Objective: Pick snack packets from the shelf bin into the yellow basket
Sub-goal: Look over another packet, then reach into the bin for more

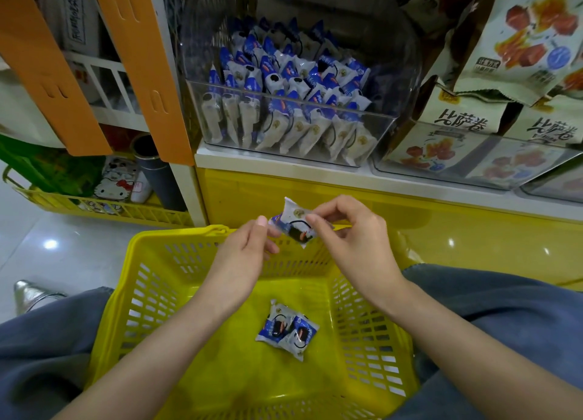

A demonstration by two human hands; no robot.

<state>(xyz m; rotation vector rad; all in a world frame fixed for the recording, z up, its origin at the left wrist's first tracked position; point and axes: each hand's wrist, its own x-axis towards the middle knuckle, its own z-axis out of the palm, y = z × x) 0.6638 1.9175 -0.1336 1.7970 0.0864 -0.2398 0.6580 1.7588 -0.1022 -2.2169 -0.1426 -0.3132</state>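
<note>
A clear shelf bin holds several blue-and-white snack packets. Below it, a yellow basket sits between my knees. On its floor lie two snack packets, touching each other. Both hands hold one more blue-and-white packet above the basket's far rim. My left hand pinches its left end between thumb and fingers. My right hand pinches its right end.
A second clear bin with green-and-white snack bags stands to the right. Orange panels lean at the left. Another yellow basket with assorted goods sits on the tiled floor at left. The yellow shelf base rises behind the basket.
</note>
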